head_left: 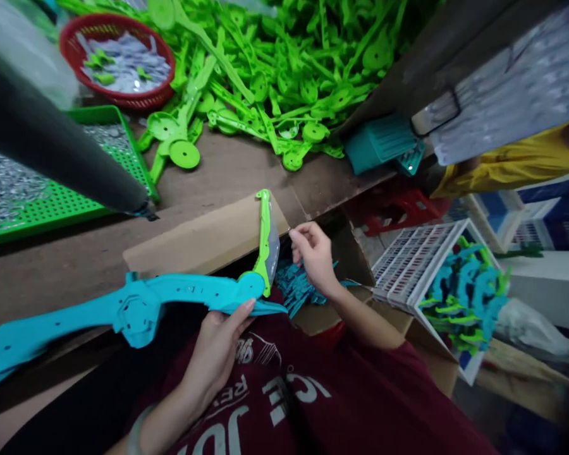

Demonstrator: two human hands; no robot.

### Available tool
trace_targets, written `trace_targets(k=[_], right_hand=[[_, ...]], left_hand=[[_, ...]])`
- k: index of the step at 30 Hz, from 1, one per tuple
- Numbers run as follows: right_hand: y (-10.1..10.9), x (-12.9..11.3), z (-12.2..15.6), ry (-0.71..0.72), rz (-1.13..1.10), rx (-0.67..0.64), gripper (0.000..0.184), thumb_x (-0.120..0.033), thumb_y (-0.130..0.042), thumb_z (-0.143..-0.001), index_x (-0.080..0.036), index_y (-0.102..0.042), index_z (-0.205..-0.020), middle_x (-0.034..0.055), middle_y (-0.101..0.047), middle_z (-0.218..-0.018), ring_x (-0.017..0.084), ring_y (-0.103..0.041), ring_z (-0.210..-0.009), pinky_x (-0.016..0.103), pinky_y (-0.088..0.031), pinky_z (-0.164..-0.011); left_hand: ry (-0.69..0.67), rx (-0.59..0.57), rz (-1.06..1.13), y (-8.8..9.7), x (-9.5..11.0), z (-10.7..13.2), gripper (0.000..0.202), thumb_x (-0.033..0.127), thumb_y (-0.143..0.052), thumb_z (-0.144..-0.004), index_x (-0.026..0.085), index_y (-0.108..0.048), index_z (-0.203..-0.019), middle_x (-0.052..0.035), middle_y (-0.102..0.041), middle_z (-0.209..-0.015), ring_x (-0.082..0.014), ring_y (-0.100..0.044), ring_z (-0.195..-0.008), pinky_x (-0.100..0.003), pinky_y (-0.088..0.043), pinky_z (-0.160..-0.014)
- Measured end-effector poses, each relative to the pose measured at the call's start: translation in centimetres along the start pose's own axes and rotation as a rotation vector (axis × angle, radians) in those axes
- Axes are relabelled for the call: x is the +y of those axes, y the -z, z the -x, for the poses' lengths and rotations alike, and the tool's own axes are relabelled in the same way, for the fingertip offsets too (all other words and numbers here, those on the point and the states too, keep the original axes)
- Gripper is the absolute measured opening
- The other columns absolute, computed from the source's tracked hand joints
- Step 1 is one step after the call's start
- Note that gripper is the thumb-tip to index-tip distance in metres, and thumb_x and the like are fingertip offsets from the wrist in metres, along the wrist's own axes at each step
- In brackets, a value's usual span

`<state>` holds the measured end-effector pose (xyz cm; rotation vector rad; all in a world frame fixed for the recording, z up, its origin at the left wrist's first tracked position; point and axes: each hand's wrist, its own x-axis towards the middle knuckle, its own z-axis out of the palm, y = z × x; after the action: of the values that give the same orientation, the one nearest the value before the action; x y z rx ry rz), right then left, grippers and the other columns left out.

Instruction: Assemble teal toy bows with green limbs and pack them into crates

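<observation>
My left hand (pixel 218 344) is closed around the lower right end of a long blue plastic part (pixel 183 291), its thumb on top near the round joint. The blue part reaches out to the left edge of the view and has a hexagonal hub along it. A narrow green plastic arm (pixel 264 234) stands up from the joint, with a translucent grey piece (pixel 274 249) along its right side. My right hand (pixel 313 256) is just right of that grey piece, apart from it. Its thumb and forefinger are pinched; whatever is between them is too small to make out.
Green plastic parts (pixel 289 76) heap on the workbench (pixel 232 164). A red basket (pixel 118 98) and a green tray (pixel 123 161) of small metal pieces stand left, behind a dark pole (pixel 71 142). Right are a teal box (pixel 377 148), a white crate (pixel 403 272) and a person's yellow clothing (pixel 512 161).
</observation>
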<state>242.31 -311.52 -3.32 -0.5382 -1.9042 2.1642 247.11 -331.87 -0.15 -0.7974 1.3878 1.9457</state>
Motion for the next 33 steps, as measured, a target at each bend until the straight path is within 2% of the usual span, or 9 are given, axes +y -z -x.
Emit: trace_targets(k=[4, 12, 16, 19, 22, 24, 26, 28, 33], right_hand=[[-0.6, 2.1, 0.6, -0.482, -0.372, -0.317, 0.046, -0.059, -0.075, -0.075, -0.02, -0.051, -0.084, -0.0087, -0.055, -0.06, 0.005, -0.039, -0.035, 0.017, -0.027, -0.029], [-0.8, 1.0, 0.9, -0.508, -0.585, -0.675, 0.033, -0.037, -0.075, -0.078, -0.016, -0.058, -0.096, -0.0007, -0.071, -0.083, -0.001, -0.028, -0.032, 0.014, -0.019, -0.027], [-1.0, 1.6, 3.3, -0.364, -0.631, -0.551, 0.037, -0.043, -0.071, -0.081, -0.02, -0.055, -0.106, -0.0011, -0.069, -0.095, 0.001, -0.04, -0.036, 0.017, -0.035, -0.03], [0.0, 0.9, 4.6, -0.207, -0.261, -0.418, 0.039, -0.045, -0.07, -0.084, -0.02, -0.056, -0.111, -0.0032, -0.063, -0.081, 0.006, -0.05, -0.044, 0.019, -0.044, -0.038], [1.5, -1.8, 3.0, 0.262, 0.144, 0.067, 0.026, -0.035, -0.069, -0.089, -0.021, -0.061, -0.109, -0.0024, -0.058, -0.082, 0.008, -0.055, -0.055, 0.019, -0.047, -0.047], [1.0, -4.3, -0.4, 0.603, 0.217, 0.26, 0.023, -0.035, -0.066, -0.091, -0.023, -0.062, -0.11, 0.0013, -0.058, -0.095, 0.011, -0.061, -0.071, 0.024, -0.054, -0.06], [-1.8, -7.1, -5.2, 0.835, 0.23, 0.145, 0.036, -0.04, -0.068, -0.089, -0.026, -0.058, -0.12, 0.0061, -0.058, -0.114, 0.019, -0.064, -0.099, 0.034, -0.058, -0.082], [-6.7, -9.7, -10.3, 0.925, 0.258, -0.146, 0.057, -0.05, -0.069, -0.086, -0.028, -0.048, -0.135, 0.0095, -0.053, -0.135, 0.026, -0.056, -0.125, 0.044, -0.054, -0.099], [-19.5, -13.7, -17.9, 0.83, 0.241, -0.685, 0.06, -0.063, -0.066, -0.084, -0.024, -0.05, -0.128, 0.0087, -0.061, -0.129, 0.025, -0.056, -0.122, 0.047, -0.05, -0.105]], left_hand=[[-0.012, 0.045, -0.051, 0.3, -0.3, 0.7, 0.047, 0.033, -0.095, -0.057, 0.014, -0.076, -0.096, -0.0092, -0.077, -0.105, -0.0253, -0.07, -0.105, -0.039, -0.056, -0.101], [-0.058, 0.052, -0.059, 0.9, 0.2, 2.0, 0.044, 0.027, -0.097, -0.051, 0.013, -0.077, -0.088, -0.0089, -0.077, -0.096, -0.0258, -0.072, -0.095, -0.04, -0.061, -0.092], [-0.133, 0.06, -0.028, 0.9, 1.3, 1.6, 0.043, 0.036, -0.096, -0.056, 0.014, -0.076, -0.087, -0.0084, -0.077, -0.095, -0.0235, -0.072, -0.09, -0.038, -0.063, -0.086], [-0.142, 0.057, 0.003, 0.8, 1.7, 1.2, 0.043, 0.038, -0.095, -0.057, 0.013, -0.075, -0.086, -0.0084, -0.077, -0.094, -0.0218, -0.072, -0.087, -0.036, -0.064, -0.083], [-0.145, 0.03, 0.034, 0.5, 1.5, 1.1, 0.044, 0.039, -0.095, -0.057, 0.011, -0.074, -0.084, -0.01, -0.076, -0.092, -0.0219, -0.071, -0.088, -0.034, -0.063, -0.082], [-0.139, 0.012, 0.063, 0.3, 1.2, 0.9, 0.046, 0.04, -0.095, -0.059, 0.011, -0.073, -0.086, -0.0108, -0.076, -0.094, -0.023, -0.07, -0.091, -0.034, -0.063, -0.082], [-0.14, 0.005, 0.115, 0.0, 0.8, 0.5, 0.046, 0.042, -0.093, -0.063, 0.013, -0.072, -0.091, -0.0105, -0.075, -0.101, -0.0241, -0.069, -0.097, -0.035, -0.063, -0.082], [-0.139, -0.021, 0.199, -0.4, 0.3, 0.0, 0.045, 0.044, -0.09, -0.067, 0.014, -0.072, -0.096, -0.0102, -0.074, -0.11, -0.0248, -0.067, -0.105, -0.036, -0.062, -0.087], [-0.071, -0.131, 0.368, -1.5, -0.6, -1.0, 0.056, 0.054, -0.084, -0.072, 0.017, -0.071, -0.111, -0.0103, -0.069, -0.125, -0.0242, -0.064, -0.116, -0.037, -0.055, -0.102]])
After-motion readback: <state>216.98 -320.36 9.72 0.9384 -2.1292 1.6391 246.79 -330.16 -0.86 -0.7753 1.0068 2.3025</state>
